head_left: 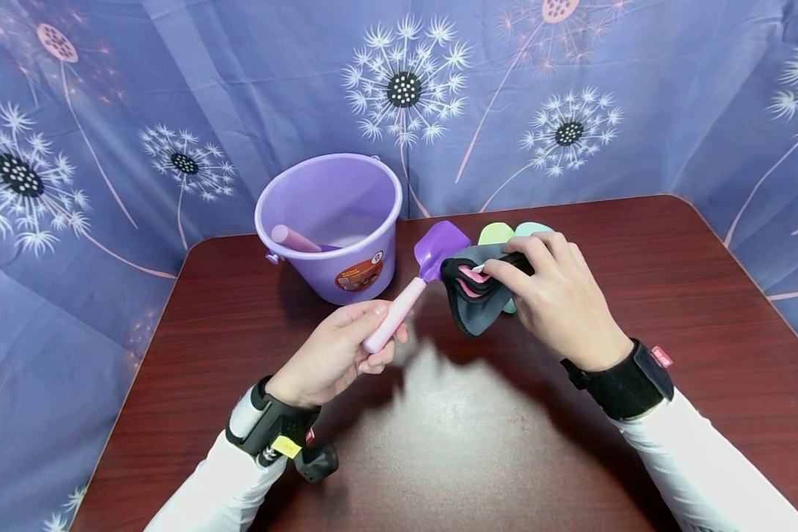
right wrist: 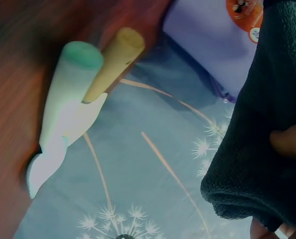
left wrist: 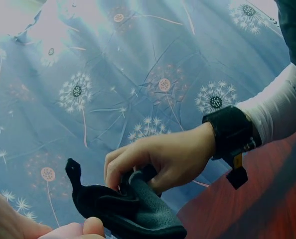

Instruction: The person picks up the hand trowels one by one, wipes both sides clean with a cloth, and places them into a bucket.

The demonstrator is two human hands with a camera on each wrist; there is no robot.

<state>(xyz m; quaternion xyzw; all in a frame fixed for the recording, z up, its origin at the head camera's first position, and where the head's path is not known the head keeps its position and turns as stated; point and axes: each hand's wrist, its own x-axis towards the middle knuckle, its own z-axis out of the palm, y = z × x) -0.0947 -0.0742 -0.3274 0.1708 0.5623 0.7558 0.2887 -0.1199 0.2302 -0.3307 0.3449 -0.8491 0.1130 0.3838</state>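
My left hand [head_left: 335,351] grips the pink handle of a toy shovel [head_left: 394,316]. Its purple blade points up and away, beside the cloth. My right hand [head_left: 565,303] pinches a folded grey cloth [head_left: 482,318] with black edging and pink showing in its folds. In the left wrist view the cloth [left wrist: 158,214] hangs bunched below the right hand [left wrist: 173,154]. The right wrist view shows fingers on the fuzzy cloth [right wrist: 257,159]. The cloth is close to the purple blade; whether they touch I cannot tell.
A purple bucket [head_left: 306,277] stands at the back left, holding another pink-handled shovel [head_left: 295,239]. Behind the cloth lie a yellow-green shovel [head_left: 495,233] and a mint shovel [head_left: 533,228], partly hidden by the right hand. A dandelion-print curtain [head_left: 292,81] borders the dark red table [head_left: 705,295].
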